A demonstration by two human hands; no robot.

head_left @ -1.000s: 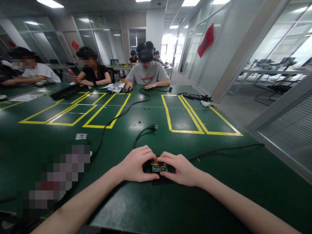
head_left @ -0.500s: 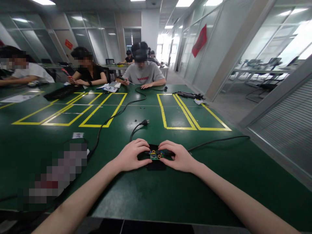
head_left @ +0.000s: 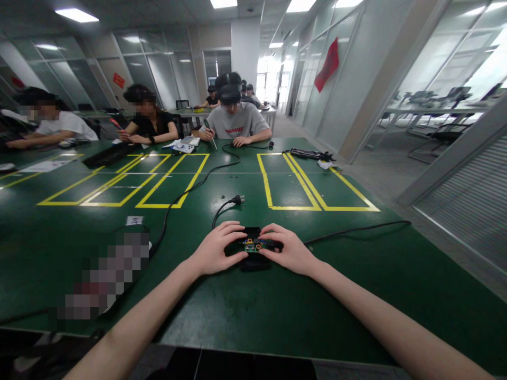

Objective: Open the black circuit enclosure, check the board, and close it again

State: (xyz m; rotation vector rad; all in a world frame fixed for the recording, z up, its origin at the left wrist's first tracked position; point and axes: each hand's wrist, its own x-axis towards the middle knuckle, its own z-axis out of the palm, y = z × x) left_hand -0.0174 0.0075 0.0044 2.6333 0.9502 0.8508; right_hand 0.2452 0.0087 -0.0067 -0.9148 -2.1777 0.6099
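Observation:
A small green circuit board [head_left: 252, 250] with copper-coloured ring coils sits between my two hands. My left hand [head_left: 217, 249] has its thumb and fingertips closed around the board's left end. At the right end, my right hand [head_left: 292, 248] pinches the board between thumb and fingers. Behind the board lies a black plastic case piece [head_left: 252, 230], and another black case piece [head_left: 254, 263] is just in front of it, under the board. Black cables run in by both hands, though their joints with the board are hidden by my fingers.
A black power plug [head_left: 237, 200] on its cord lies beyond my left hand. A cable [head_left: 356, 229] stretches right. Left are a numbered tag [head_left: 134, 220] and a blurred-out long object [head_left: 109, 274]. Yellow tape rectangles [head_left: 293, 208] mark the green table; people sit across it.
My view has shifted slightly. Both hands keep hold of the circuit board, and a little more of the rear case piece shows. The person opposite has tilted a thin tool downward.

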